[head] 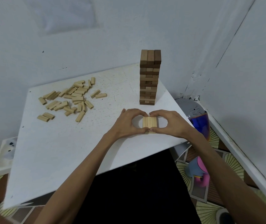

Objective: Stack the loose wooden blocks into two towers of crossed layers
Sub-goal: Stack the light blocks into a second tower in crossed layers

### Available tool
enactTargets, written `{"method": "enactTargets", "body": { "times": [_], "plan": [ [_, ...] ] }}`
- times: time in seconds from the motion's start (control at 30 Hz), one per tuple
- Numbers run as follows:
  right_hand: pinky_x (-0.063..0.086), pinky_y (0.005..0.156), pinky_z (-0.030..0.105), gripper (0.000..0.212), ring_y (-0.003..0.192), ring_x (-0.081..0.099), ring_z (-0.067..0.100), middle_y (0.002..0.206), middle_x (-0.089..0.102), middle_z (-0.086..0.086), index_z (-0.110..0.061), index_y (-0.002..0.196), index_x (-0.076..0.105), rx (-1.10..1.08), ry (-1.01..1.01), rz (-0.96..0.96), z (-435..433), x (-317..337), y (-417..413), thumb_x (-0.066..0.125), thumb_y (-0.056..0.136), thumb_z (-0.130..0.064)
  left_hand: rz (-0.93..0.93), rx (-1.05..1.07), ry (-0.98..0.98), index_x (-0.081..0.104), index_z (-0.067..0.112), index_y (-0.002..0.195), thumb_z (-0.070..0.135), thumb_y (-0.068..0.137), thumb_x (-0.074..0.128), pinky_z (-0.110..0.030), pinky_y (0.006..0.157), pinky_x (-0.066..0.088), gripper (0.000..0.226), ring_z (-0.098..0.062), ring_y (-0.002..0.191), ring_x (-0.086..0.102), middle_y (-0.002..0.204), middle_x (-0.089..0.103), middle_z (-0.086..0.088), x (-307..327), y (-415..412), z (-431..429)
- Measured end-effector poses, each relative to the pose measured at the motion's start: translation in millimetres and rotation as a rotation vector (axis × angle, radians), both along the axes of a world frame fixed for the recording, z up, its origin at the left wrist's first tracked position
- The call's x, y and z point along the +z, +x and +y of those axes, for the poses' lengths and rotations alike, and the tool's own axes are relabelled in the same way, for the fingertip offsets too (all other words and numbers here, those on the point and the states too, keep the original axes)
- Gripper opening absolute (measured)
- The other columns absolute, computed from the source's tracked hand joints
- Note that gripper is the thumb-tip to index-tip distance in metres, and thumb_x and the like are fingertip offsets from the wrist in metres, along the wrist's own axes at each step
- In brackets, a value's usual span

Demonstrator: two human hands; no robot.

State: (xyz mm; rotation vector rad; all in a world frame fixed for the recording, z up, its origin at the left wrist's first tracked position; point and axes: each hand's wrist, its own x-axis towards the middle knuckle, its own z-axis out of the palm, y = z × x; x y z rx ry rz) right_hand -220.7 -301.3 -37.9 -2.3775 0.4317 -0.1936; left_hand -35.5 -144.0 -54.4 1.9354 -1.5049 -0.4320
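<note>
A tall tower of darker wooden blocks (149, 78) stands in crossed layers near the far right of the white table (64, 151). In front of it lies a low stack of light blocks (149, 122), three side by side on top, with a block end showing beneath. My left hand (129, 123) and my right hand (169, 123) curve around this stack from either side, fingertips pressing its near and far edges. A heap of several loose light blocks (70, 98) lies at the far left of the table.
The table sits in a corner between two pale walls. To its right stand a grey and blue object (195, 117) and a pink and blue toy (197, 172) on a patterned floor. A white box (6, 152) sits low at the left.
</note>
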Motion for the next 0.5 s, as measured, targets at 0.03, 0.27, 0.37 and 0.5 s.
{"method": "enactTargets", "body": {
  "times": [0.03, 0.27, 0.37, 0.5],
  "plan": [
    [0.046, 0.106, 0.034, 0.060, 0.122, 0.055, 0.003, 0.134, 0.063, -0.014, -0.026, 0.131, 0.062, 0.000, 0.000, -0.001, 0.1, -0.1, -0.1, 0.084, 0.079, -0.045, -0.001, 0.000, -0.002, 0.064, 0.037, 0.119, 0.064, 0.071, 0.074, -0.056, 0.108, 0.032, 0.056, -0.006, 0.123, 0.053, 0.124, 0.063, 0.020, -0.7, 0.1, -0.1],
    [0.045, 0.105, 0.031, 0.062, 0.122, 0.055, 0.001, 0.133, 0.063, -0.016, -0.028, 0.133, 0.062, -0.009, 0.012, 0.011, -1.4, -2.4, 0.1, 0.083, 0.079, -0.048, -0.001, 0.005, -0.002, 0.065, 0.033, 0.119, 0.062, 0.071, 0.075, -0.055, 0.112, 0.029, 0.057, -0.006, 0.124, 0.050, 0.123, 0.061, 0.019, 1.4, -2.0, 1.9],
    [0.042, 0.105, 0.026, 0.070, 0.125, 0.051, -0.001, 0.137, 0.060, -0.016, -0.029, 0.138, 0.057, -0.005, 0.014, 0.028, -1.6, -1.5, -0.2, 0.082, 0.077, -0.054, -0.003, -0.007, 0.016, 0.062, 0.035, 0.124, 0.065, 0.071, 0.077, -0.056, 0.114, 0.027, 0.063, -0.005, 0.127, 0.047, 0.127, 0.059, 0.020, 2.6, -1.5, 4.5],
    [0.037, 0.109, 0.025, 0.081, 0.134, 0.044, 0.000, 0.147, 0.052, -0.017, -0.030, 0.146, 0.049, 0.011, 0.052, 0.068, -6.1, -1.2, -4.0, 0.083, 0.076, -0.054, 0.057, -0.053, 0.034, 0.060, 0.032, 0.129, 0.058, 0.071, 0.083, -0.054, 0.117, 0.023, 0.067, 0.002, 0.126, 0.047, 0.131, 0.058, 0.019, 1.9, 5.9, 10.8]
  ]
}}
